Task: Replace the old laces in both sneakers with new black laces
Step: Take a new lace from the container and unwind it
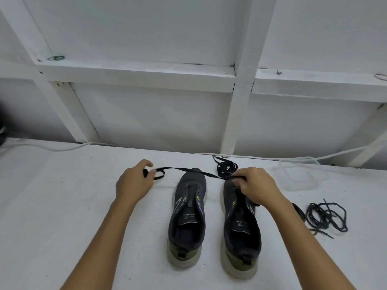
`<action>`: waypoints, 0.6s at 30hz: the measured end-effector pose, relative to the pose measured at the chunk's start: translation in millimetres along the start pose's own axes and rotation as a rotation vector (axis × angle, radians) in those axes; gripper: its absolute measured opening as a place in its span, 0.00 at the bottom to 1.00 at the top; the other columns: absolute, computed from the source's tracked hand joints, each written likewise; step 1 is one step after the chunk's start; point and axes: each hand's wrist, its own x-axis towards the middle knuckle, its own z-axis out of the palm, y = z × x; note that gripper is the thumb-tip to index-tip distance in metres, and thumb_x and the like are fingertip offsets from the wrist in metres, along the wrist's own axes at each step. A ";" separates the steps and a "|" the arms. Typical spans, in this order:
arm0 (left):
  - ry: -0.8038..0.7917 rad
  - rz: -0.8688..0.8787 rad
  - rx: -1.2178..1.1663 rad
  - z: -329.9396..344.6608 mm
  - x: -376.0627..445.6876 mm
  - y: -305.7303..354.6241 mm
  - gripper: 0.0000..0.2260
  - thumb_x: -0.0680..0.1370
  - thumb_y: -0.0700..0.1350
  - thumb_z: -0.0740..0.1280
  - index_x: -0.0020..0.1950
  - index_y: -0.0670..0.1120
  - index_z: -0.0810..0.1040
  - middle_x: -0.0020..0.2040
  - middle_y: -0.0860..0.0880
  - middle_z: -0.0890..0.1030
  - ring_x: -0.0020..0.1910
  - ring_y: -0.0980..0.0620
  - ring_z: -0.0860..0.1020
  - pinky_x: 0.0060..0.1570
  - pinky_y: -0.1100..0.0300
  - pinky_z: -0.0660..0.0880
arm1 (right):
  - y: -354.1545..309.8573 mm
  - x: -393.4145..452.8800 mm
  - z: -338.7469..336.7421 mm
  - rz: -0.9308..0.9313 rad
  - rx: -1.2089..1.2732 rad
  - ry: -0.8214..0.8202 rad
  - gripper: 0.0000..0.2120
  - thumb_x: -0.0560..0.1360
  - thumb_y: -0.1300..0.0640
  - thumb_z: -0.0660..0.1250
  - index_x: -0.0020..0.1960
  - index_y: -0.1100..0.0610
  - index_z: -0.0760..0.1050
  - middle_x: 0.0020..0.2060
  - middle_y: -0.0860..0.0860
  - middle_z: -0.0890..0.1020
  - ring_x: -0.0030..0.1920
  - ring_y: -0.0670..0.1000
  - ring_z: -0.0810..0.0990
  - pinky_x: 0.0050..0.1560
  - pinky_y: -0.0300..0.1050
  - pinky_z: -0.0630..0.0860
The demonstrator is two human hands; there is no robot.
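Two dark grey sneakers stand side by side on the white table, toes away from me: the left sneaker (188, 216) and the right sneaker (240, 227). Neither has a lace in its eyelets. A flat black lace (188, 170) stretches across above their toes. My left hand (134, 183) pinches one end, where the lace loops. My right hand (255, 187) pinches the other end over the right sneaker's toe. A second bundled black lace (227, 167) lies behind the right sneaker. A tangle of thin dark old laces (325, 216) lies to the right.
A clear plastic box (301, 174) sits at the back right of the table. White cables (62, 147) run along the table's far edge under a white wall with wooden framing. A dark object shows at the far left edge.
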 end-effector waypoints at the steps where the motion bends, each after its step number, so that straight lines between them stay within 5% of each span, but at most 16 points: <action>1: -0.054 0.066 0.019 3.4 -4.1 7.3 0.11 0.81 0.55 0.64 0.63 0.59 0.77 0.40 0.53 0.82 0.44 0.46 0.79 0.40 0.56 0.73 | -3.2 -0.6 2.1 -0.046 0.029 -0.016 0.09 0.79 0.53 0.67 0.55 0.45 0.84 0.47 0.44 0.85 0.51 0.52 0.80 0.48 0.46 0.75; 3: -0.188 0.243 -0.055 12.4 -17.5 30.1 0.16 0.80 0.57 0.65 0.68 0.63 0.74 0.41 0.55 0.82 0.47 0.48 0.80 0.48 0.56 0.76 | -13.5 -1.5 5.8 -0.119 0.050 -0.024 0.08 0.79 0.53 0.66 0.53 0.45 0.84 0.44 0.43 0.85 0.49 0.51 0.80 0.48 0.46 0.76; 7: -0.314 0.436 -0.219 33.8 -36.8 75.8 0.15 0.80 0.58 0.65 0.67 0.63 0.76 0.59 0.61 0.82 0.57 0.59 0.79 0.58 0.59 0.75 | -30.0 -1.3 9.0 -0.217 0.014 0.013 0.08 0.81 0.52 0.66 0.52 0.46 0.83 0.34 0.40 0.76 0.43 0.49 0.74 0.41 0.45 0.69; 13: -0.191 0.462 -0.178 42.6 -30.9 89.7 0.06 0.80 0.55 0.64 0.51 0.56 0.78 0.33 0.56 0.78 0.37 0.54 0.76 0.38 0.57 0.70 | -34.7 -3.7 2.3 -0.212 -0.098 0.026 0.09 0.82 0.49 0.63 0.56 0.47 0.82 0.44 0.44 0.81 0.48 0.51 0.77 0.44 0.45 0.68; 18: -0.056 0.300 -0.170 23.4 -13.4 53.3 0.05 0.80 0.53 0.65 0.47 0.55 0.77 0.34 0.53 0.79 0.36 0.52 0.76 0.37 0.58 0.71 | -15.3 -4.8 -2.0 -0.108 -0.134 0.005 0.09 0.83 0.51 0.60 0.51 0.47 0.79 0.48 0.48 0.84 0.51 0.56 0.80 0.49 0.49 0.76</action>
